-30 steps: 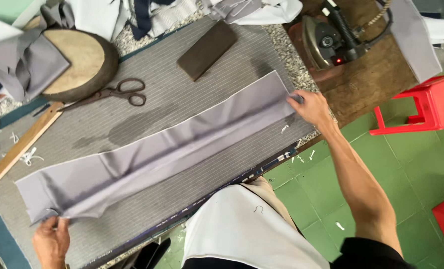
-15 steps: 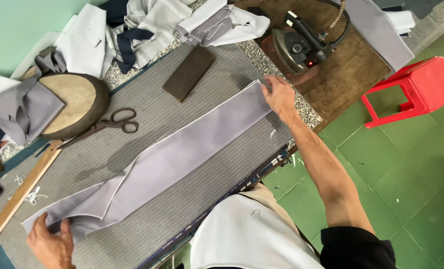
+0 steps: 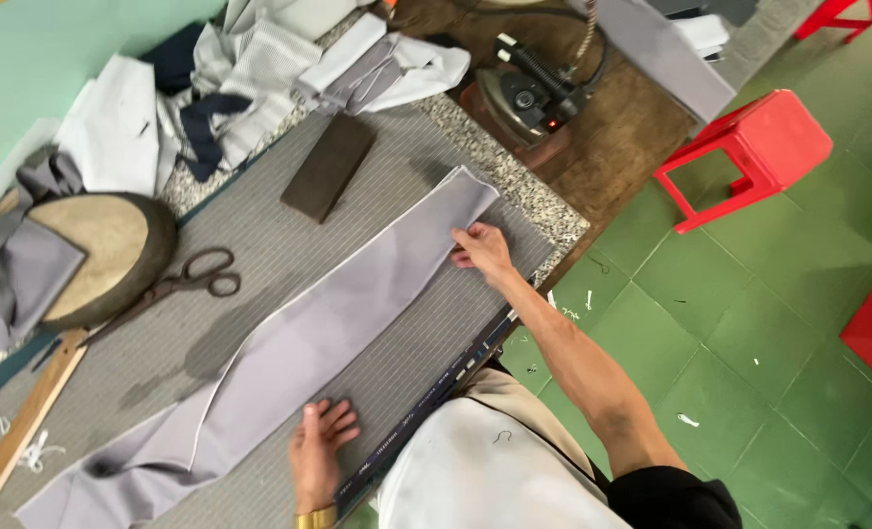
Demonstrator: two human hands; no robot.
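Note:
A long grey fabric strip (image 3: 357, 304) lies diagonally across the grey striped table pad (image 3: 259, 225). Its white edge shows along the upper side, and its left end is loose and folded. My left hand (image 3: 318, 446) rests flat with fingers spread on the strip's lower edge, near the table's front. A gold bracelet sits on that wrist. My right hand (image 3: 482, 250) pinches the lower edge of the strip close to its right end.
Scissors (image 3: 186, 284), a round wooden block (image 3: 103, 250) and a dark flat rectangular block (image 3: 328, 167) lie on the pad. A wooden ruler (image 3: 20, 431) lies at the left. Cloth pieces (image 3: 259, 69) pile up at the back. An iron (image 3: 529, 98) sits on a wooden board, with a red stool (image 3: 749, 147) on the green floor.
My left hand has left the strip's far left end and moved right to press its middle. My right hand has shifted slightly along the right end. The left end now lies slack.

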